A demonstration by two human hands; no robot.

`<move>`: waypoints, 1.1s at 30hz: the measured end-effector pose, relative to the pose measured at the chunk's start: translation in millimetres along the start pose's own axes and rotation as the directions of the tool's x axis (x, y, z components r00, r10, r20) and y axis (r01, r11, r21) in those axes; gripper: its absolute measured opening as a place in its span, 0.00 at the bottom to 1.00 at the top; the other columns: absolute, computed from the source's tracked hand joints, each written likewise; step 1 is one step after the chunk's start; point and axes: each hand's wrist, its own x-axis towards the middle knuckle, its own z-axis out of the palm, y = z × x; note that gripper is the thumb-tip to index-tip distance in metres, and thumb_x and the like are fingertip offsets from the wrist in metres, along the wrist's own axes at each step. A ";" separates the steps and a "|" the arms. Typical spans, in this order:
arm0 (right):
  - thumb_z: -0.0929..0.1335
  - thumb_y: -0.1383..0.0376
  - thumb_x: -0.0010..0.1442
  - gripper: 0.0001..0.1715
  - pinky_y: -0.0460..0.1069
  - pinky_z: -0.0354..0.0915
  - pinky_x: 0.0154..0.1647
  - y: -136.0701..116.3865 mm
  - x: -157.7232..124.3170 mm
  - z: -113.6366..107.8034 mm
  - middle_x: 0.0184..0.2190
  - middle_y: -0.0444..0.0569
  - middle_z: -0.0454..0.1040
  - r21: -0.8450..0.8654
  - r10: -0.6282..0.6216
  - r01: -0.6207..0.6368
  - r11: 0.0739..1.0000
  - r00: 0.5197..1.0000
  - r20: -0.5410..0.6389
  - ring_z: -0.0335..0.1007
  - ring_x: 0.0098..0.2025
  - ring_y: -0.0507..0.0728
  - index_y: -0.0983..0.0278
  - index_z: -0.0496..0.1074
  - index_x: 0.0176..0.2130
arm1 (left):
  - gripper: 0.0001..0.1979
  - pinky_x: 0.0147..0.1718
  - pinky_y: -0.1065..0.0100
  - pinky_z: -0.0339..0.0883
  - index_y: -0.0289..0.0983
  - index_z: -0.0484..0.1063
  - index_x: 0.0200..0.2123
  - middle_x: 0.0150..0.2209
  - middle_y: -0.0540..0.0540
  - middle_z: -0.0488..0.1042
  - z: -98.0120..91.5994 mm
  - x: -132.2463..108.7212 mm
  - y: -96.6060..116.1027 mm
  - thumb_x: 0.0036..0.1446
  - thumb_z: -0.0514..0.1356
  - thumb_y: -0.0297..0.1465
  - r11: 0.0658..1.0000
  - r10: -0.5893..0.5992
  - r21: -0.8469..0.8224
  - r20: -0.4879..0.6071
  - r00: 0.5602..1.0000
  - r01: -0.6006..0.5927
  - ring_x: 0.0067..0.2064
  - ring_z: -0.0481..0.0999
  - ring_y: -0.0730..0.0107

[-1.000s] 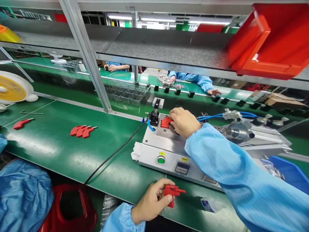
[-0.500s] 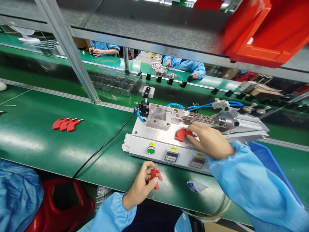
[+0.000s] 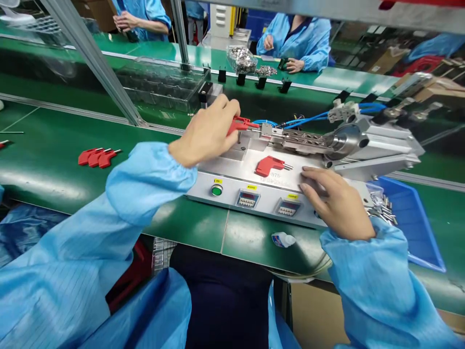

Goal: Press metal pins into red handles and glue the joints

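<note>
My left hand (image 3: 210, 130) is closed around a red plastic part (image 3: 240, 124) over the metal block at the left end of the machine (image 3: 232, 169). Another red part (image 3: 269, 166), with metal pins pointing right, lies on the machine's top plate. My right hand (image 3: 336, 201) rests at the plate's front edge, right of that part, fingers apart and holding nothing. Several more red parts (image 3: 98, 157) lie in a row on the green bench at the left.
A blue bin (image 3: 417, 223) with metal pins stands at the right. A small white bottle (image 3: 283, 239) lies before the machine. Behind are a clear tray (image 3: 160, 87), a metal post (image 3: 90, 63) and two co-workers' hands and sleeves.
My left hand has moved up from the bench front to the machine's block with its red part. My right hand has let go of the other red part and moved right. The view has shifted.
</note>
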 end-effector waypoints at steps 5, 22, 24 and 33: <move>0.63 0.56 0.76 0.20 0.65 0.74 0.63 -2.4 -5.0 7.8 0.60 0.59 0.79 -0.001 -0.024 0.024 1.000 0.999 -0.043 0.77 0.62 0.69 0.63 0.77 0.57 | 0.16 0.63 0.36 0.66 0.31 0.74 0.54 0.52 0.42 0.67 5.8 32.2 -0.3 0.67 0.56 0.32 0.953 -0.148 0.294 0.255 0.956 0.069 0.64 0.75 0.32; 0.68 0.58 0.75 0.11 0.59 0.78 0.49 -5.2 -81.2 -7.7 0.44 0.55 0.82 -0.164 0.111 -0.167 0.972 0.946 -0.306 0.82 0.46 0.66 0.59 0.78 0.51 | 0.13 0.32 0.66 0.71 0.40 0.77 0.44 0.36 0.47 0.79 37.0 -107.0 9.6 0.78 0.54 0.35 0.945 0.323 0.121 -0.182 0.929 -0.304 0.35 0.81 0.65; 0.67 0.56 0.76 0.12 0.56 0.78 0.42 -0.8 -97.0 0.9 0.39 0.52 0.82 -0.079 0.192 -0.222 0.972 0.942 -0.277 0.82 0.38 0.63 0.59 0.76 0.49 | 0.11 0.32 0.67 0.72 0.39 0.75 0.45 0.36 0.47 0.79 50.1 -132.7 10.3 0.79 0.53 0.33 0.950 0.309 0.106 -0.206 0.929 -0.292 0.34 0.81 0.67; 0.69 0.52 0.73 0.13 0.52 0.79 0.36 0.6 -90.5 7.4 0.32 0.47 0.82 0.101 0.347 -0.332 0.938 0.899 -0.266 0.80 0.29 0.59 0.58 0.74 0.42 | 0.06 0.34 0.68 0.72 0.41 0.74 0.44 0.36 0.50 0.79 54.6 -134.2 7.6 0.77 0.58 0.30 0.982 0.187 -0.009 -0.174 0.967 -0.191 0.34 0.81 0.67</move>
